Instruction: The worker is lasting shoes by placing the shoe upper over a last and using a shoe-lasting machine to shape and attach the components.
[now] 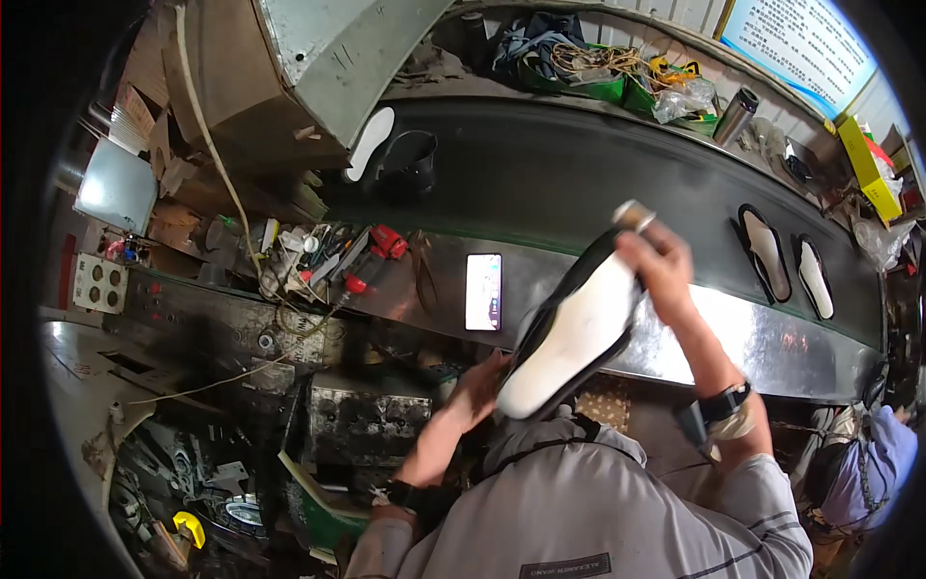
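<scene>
A black shoe (569, 338) with a white sole-shaped face turned up is held tilted in front of my chest. My left hand (475, 394) grips its lower end from the side, with the fingers partly hidden behind the shoe. At its upper end my right hand (661, 262) is closed on the edge, slightly smeared by motion. A small pale-tipped thing (633, 214) shows at the fingers of that hand, too blurred to name. Farther right, two similar black shoes with white faces, one of them nearer (765, 253) and one beyond it (815, 277), lie on the dark belt.
The dark conveyor belt (540, 174) runs behind a shiny metal ledge (752, 343). A lit phone (483, 291) lies on the ledge, left of the shoe. At the far left stand a black bucket (409, 162) and a white sole-shaped piece (370, 143). Tools (357, 261) clutter the near left.
</scene>
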{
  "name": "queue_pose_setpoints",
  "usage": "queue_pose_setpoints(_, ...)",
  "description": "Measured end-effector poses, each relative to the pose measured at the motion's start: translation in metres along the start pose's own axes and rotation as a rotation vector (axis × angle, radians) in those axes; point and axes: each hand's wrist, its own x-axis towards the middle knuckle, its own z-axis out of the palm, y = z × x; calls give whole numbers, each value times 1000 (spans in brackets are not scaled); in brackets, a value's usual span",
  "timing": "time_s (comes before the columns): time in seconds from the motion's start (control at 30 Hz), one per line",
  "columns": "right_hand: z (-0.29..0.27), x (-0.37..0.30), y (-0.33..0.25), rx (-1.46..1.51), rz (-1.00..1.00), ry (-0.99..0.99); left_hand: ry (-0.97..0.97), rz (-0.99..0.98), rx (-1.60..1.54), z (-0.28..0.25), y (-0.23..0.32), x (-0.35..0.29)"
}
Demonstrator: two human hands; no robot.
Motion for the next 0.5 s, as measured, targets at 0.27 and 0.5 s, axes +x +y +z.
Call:
queue_pose_setpoints(0.27,-166,86,9,-468,-270,619,480,121,441,-64,-37,-6)
queue_pose_setpoints(0.5,-249,76,158,-443,106,946,552,172,781,-118,-93,-56)
